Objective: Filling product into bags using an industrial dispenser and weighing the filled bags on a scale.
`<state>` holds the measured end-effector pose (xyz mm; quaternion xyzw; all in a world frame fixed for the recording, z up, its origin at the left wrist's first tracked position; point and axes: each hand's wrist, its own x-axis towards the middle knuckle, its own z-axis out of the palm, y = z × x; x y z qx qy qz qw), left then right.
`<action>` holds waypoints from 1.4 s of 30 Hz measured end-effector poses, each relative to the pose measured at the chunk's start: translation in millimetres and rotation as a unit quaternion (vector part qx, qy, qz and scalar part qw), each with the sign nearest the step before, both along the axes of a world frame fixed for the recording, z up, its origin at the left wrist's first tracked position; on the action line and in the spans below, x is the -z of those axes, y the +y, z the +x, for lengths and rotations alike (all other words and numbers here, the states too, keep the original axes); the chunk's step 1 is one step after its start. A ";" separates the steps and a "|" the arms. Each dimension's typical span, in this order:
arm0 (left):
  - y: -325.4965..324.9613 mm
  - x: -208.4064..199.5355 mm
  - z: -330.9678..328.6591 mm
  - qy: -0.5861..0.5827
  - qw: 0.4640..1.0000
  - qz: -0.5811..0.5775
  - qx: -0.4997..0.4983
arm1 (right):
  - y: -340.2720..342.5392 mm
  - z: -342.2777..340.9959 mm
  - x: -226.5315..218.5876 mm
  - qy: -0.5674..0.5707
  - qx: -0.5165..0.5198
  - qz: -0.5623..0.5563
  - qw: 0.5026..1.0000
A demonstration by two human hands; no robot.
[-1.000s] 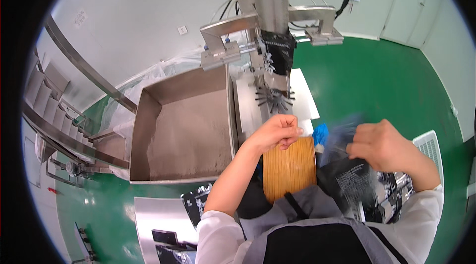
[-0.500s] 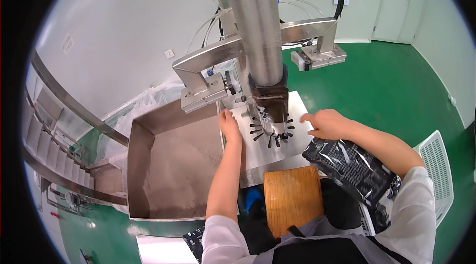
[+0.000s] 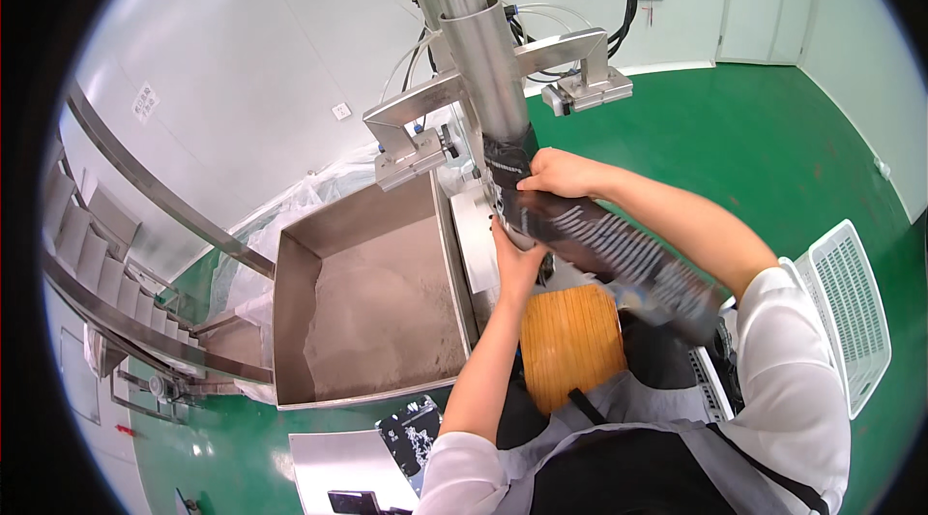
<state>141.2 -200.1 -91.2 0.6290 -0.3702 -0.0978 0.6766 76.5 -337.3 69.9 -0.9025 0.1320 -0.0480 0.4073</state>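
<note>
A black plastic bag (image 3: 619, 249) with pale print slants from just under the steel filling tube (image 3: 488, 70) toward my lap on the right. Its far end is smeared by motion. My right hand (image 3: 565, 174) grips the bag's upper edge close to the tube's dark lower end (image 3: 510, 155). Lower down, my left hand (image 3: 517, 259) holds the bag's near end from beneath, thumb up and some fingertips hidden behind the plastic. The white plate (image 3: 474, 235) under the tube is partly covered by the bag and my hands.
Left of the plate stands a deep steel bin (image 3: 387, 302) with brownish powder. Metal clamp arms (image 3: 411, 152) flank the tube. A wooden stool (image 3: 570, 341) is in front of me, a white basket (image 3: 851, 312) at right. Another black bag (image 3: 411, 438) lies lower left.
My right hand has moved up and left to the tube. The black bag has swung up from beside my lap. My left hand has shifted right from the plate's edge onto it.
</note>
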 end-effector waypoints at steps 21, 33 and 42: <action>158.2 28.1 -99.8 0.007 0.981 0.190 -0.048 | -0.6 -126.6 64.9 0.096 -0.297 -0.504 0.805; -1.8 -148.0 85.0 -0.072 0.913 0.239 0.322 | -69.2 7.4 20.8 -0.312 0.027 -0.058 0.948; -34.0 -158.9 105.9 -0.288 0.914 0.280 0.050 | -10.6 -14.2 40.7 -0.277 0.105 -0.179 0.938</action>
